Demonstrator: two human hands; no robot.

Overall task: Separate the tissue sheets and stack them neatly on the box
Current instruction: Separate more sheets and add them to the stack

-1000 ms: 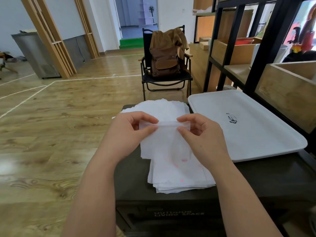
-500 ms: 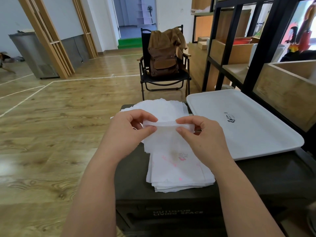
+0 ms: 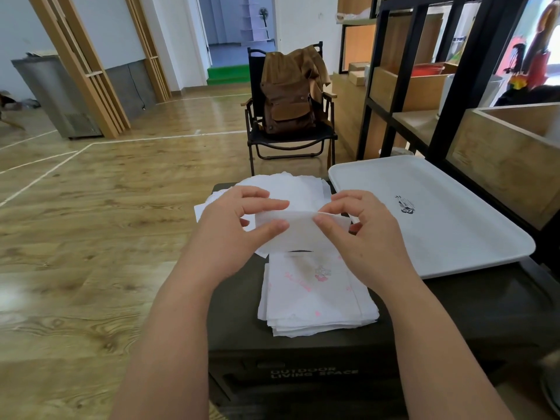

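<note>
Left hand (image 3: 233,228): thumb and forefinger pinch the left end of the top edge of a tissue sheet (image 3: 291,234); the other fingers are loosely curled above it.
Right hand (image 3: 360,234): thumb and forefinger pinch the same edge just right of its middle, fingertips close to those of the left hand.
Tissue sheet: white, held up between the two hands, its lower part hanging down (it looks thin enough that the layers at the pinched edge cannot be told apart).
Printed stack (image 3: 315,295): white sheets with pink marks, lying below and nearer than the hands, roughly squared, edges slightly fanned.
Plain stack (image 3: 288,186): white sheets lying beyond the hands, looser, corners sticking out to the left.
Box (image 3: 439,310): dark, lettered on its front face, carrying both stacks under the hands.
Tray (image 3: 454,225): white, shallow, just right of the right hand, resting on the box top.
Chair (image 3: 291,137): well beyond the hands, with a brown backpack (image 3: 288,101) on its seat.
</note>
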